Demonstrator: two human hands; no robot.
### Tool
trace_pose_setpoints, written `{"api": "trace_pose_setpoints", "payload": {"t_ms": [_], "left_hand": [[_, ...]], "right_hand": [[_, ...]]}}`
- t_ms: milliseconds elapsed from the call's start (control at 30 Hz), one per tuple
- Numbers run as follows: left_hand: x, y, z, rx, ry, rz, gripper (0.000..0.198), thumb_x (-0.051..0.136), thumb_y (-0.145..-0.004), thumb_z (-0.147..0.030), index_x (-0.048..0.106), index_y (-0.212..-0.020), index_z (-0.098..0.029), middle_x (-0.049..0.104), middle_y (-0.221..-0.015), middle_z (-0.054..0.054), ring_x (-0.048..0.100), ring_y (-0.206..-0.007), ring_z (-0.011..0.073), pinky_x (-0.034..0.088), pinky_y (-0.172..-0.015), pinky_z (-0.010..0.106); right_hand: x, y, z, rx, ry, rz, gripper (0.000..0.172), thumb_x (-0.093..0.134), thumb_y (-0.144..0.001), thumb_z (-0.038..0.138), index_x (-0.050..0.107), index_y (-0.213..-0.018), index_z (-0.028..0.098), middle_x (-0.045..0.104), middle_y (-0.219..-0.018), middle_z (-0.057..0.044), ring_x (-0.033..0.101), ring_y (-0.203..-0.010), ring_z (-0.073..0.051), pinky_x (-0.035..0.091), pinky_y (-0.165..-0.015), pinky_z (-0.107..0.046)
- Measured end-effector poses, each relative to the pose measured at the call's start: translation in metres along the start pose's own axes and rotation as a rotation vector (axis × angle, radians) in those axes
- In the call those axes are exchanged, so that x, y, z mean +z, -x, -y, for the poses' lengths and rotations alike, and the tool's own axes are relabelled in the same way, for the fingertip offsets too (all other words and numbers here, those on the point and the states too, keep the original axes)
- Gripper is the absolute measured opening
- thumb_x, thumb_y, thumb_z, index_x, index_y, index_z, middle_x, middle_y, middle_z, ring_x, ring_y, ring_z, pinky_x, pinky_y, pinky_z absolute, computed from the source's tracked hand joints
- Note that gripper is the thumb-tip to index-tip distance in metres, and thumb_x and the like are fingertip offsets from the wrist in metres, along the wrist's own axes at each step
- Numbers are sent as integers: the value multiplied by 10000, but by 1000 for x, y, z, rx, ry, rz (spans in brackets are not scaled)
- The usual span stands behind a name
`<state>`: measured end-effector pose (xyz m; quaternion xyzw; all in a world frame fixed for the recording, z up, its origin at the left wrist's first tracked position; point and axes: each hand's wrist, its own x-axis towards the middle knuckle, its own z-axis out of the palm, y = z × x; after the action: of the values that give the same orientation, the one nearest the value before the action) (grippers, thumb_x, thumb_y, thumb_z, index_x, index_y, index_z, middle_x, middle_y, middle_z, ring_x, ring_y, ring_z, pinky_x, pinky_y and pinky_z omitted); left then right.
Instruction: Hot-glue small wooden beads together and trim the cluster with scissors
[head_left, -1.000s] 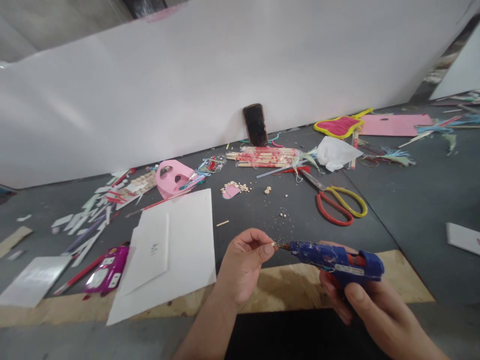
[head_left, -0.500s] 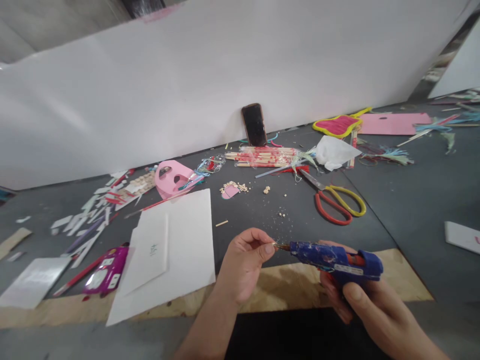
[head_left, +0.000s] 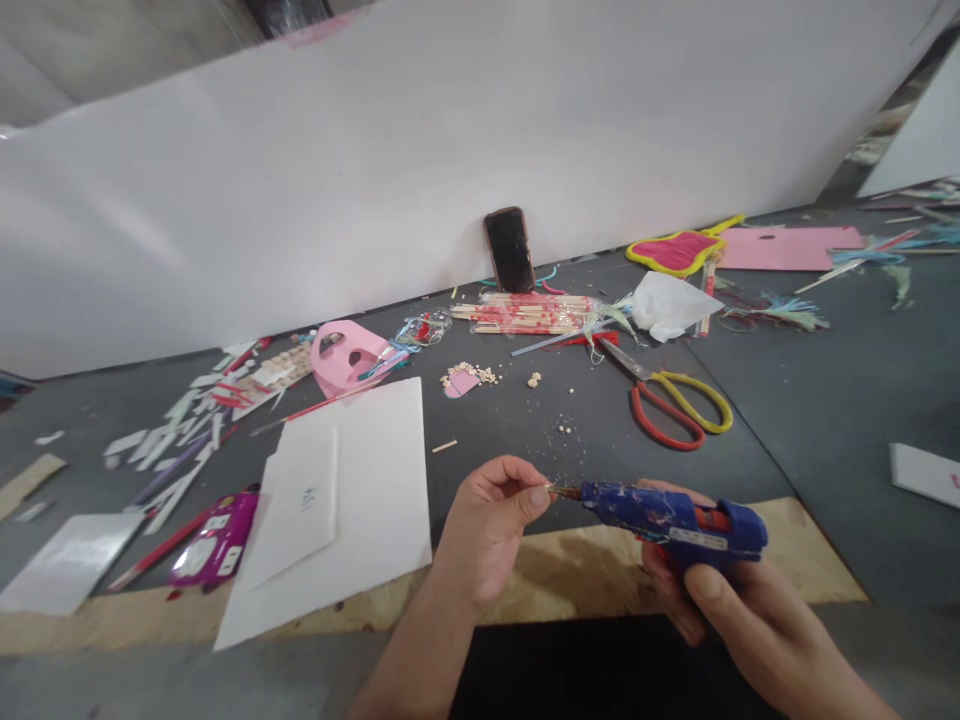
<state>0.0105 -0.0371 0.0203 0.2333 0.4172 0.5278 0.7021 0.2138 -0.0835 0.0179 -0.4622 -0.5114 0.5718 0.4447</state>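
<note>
My right hand point(head_left: 739, 590) is wrapped round a blue hot glue gun point(head_left: 649, 515), whose nozzle points left. The fingers of my left hand point(head_left: 491, 520) are pinched together right at the nozzle tip. Whatever lies between those fingertips is too small to make out. Beyond the hands, a small pink heart-shaped piece point(head_left: 462, 383) lies with pale little beads point(head_left: 487, 374) heaped along its edge. A tiny cluster of similar beads point(head_left: 533, 380) sits to its right. A short thin stick point(head_left: 444, 446) rests near my left hand.
Scissors point(head_left: 679, 410) with red and yellow handles lie to the right. White sheets point(head_left: 375, 500) and a magenta case point(head_left: 217, 540) are on the left. A phone point(head_left: 510, 250) leans on the white panel, behind packaged sticks point(head_left: 525, 314). A pink cutout point(head_left: 349, 357) lies further left.
</note>
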Motion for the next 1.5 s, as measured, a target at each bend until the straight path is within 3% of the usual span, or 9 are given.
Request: {"api": "trace_pose_setpoints", "payload": {"t_ms": [167,367,667,867,967,1133,1300,1400,1500], "left_hand": [[0,1,1,25,-13,-5,211,855,-557,-179,670,-658,-160,664,-680,-13,569,-662,76,434,-666,188],[-1,1,1,81,-108,-46,213,857,-554,-208,671,-649,-164,665,-674,-11,557,-642,86,430,-619,199],[-2,2,1,86,-97,-47,179,841,-572,-184,678,-646,-171,672,-661,-15,586,-660,91,446,-655,203],[-13,8,-3,98,-97,-74,175,836,-595,-203,673,-652,-175,676,-656,-17,607,-682,96,450,-707,212],[-23,12,-3,103,-84,-142,194,840,-592,-223,666,-662,-176,675,-657,-19,599,-683,90,434,-698,197],[-36,17,-2,84,-54,-184,221,846,-579,-238,653,-666,-174,662,-645,-23,586,-685,87,418,-701,192],[-43,19,-2,83,-5,-213,238,850,-569,-253,647,-665,-173,660,-644,-20,579,-684,89,416,-712,196],[-44,19,0,74,18,-206,246,854,-557,-244,643,-662,-172,659,-643,-19,583,-679,91,418,-702,195],[-43,20,1,65,40,-195,241,852,-563,-235,643,-666,-172,665,-651,-19,590,-675,89,421,-699,190]], "right_hand": [[0,0,2,4,37,15,336,503,-882,515,589,-749,219,484,-565,19,444,-477,-112,455,-490,-253],[-1,1,1,10,55,-5,475,511,-880,517,468,-1264,241,549,-676,7,445,-468,-117,451,-457,-259],[-1,0,0,-42,109,-69,383,496,-900,464,472,-1222,257,590,-726,-2,501,-516,-126,449,-467,-241],[-36,-40,5,-175,886,-409,560,501,-864,454,376,-1352,209,647,-987,-129,622,-790,-289,482,-675,-394],[-56,-67,6,-265,1222,-350,560,452,-892,432,388,-1359,129,619,-1111,-218,554,-1006,-387,434,-823,-465],[-71,-92,0,-308,1472,-274,557,416,-925,444,426,-1322,54,639,-1089,-234,562,-982,-376,427,-836,-457],[-54,-88,4,-601,1529,-382,407,480,-903,395,574,-1205,138,639,-1118,-167,573,-949,-321,432,-866,-475],[-21,-79,2,-751,1273,-134,235,472,-921,263,638,-1072,196,683,-970,-96,599,-909,-246,470,-849,-419],[15,-76,-8,-651,1104,144,187,547,-887,221,646,-1045,211,700,-935,-65,598,-871,-216,519,-770,-359]]}}
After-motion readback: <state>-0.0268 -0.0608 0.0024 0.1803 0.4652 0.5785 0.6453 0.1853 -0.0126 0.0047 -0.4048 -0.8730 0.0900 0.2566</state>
